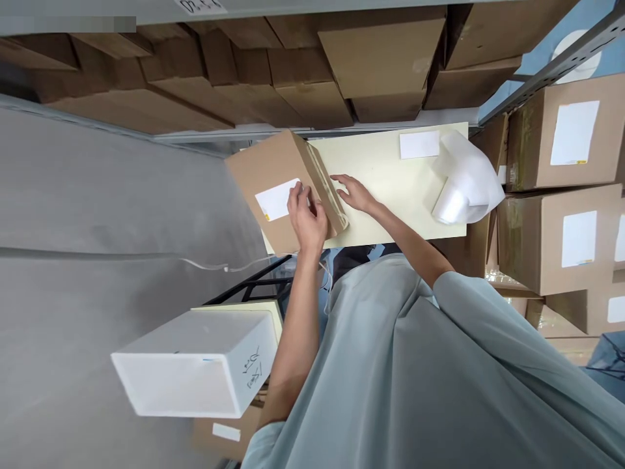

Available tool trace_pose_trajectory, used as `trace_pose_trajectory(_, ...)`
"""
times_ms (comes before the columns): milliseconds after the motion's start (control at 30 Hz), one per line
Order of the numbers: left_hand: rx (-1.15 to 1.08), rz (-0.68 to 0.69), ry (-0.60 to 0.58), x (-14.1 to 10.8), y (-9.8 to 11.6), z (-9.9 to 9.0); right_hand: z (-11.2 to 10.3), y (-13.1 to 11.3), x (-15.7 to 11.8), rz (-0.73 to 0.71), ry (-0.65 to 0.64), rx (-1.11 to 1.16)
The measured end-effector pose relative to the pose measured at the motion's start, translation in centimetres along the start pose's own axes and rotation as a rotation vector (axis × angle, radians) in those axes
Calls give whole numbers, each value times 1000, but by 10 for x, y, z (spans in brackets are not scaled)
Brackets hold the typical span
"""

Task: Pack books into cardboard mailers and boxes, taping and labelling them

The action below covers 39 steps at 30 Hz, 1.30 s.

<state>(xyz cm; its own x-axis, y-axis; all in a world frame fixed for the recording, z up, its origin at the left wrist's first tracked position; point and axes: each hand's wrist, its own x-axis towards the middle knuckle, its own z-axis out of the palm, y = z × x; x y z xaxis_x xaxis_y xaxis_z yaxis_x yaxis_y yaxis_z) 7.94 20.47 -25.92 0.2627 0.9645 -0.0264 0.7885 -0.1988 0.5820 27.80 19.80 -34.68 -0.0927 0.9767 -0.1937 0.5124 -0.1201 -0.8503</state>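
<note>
A closed cardboard box [263, 166] with a white label [277, 200] on its top stands at the left end of a cream-coloured table [375, 189]. My left hand [308, 221] rests on the box, its bent fingers touching the right end of the label and nothing grasped in them. Beside the box's taped right side is my right hand [355, 194], fingers apart and holding nothing; whether its fingertips touch the box I cannot tell. A roll of clear bubble wrap [469, 179] and a stack of white slips [420, 144] lie further right on the table.
Above the table's back edge, a metal shelf holds several cardboard boxes [381, 52]. Labelled cartons [581, 234] are stacked on the right. A white bin [195, 365] stands at lower left. A grey wall [122, 195] with a cable [97, 254] borders the left side.
</note>
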Motion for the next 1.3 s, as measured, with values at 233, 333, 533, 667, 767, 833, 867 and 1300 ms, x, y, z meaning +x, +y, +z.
trace_pose_trajectory(233, -24, -6, -57, 4, -3, -4, -1, -10, 15, -85, -72, -17)
trace_pose_trajectory(333, -14, -2, -39, 4, -2, -4, -2, -11, 16, -82, -80, 0)
trace_pose_trajectory(533, -29, -23, -66, 4, 4, -7, 1, -2, 13, 5, 11, 88)
trace_pose_trajectory(667, -45, -42, -114, 5, 6, -11, -3, 2, -11, 103, 7, 264)
trace_pose_trajectory(767, -48, -35, -116, 6, 7, -12, -10, -9, -39, 74, -49, 330)
trace_pose_trajectory(833, -46, -31, -109, 6, 8, -11, -13, -23, -55, 47, -75, 261)
trace_pose_trajectory(867, -45, -30, -106, 6, 8, -11, -14, -31, -60, 52, -85, 194)
trace_pose_trajectory(1300, -10, -31, -109, 3, 8, -7, -10, -67, -51, 224, -137, -239)
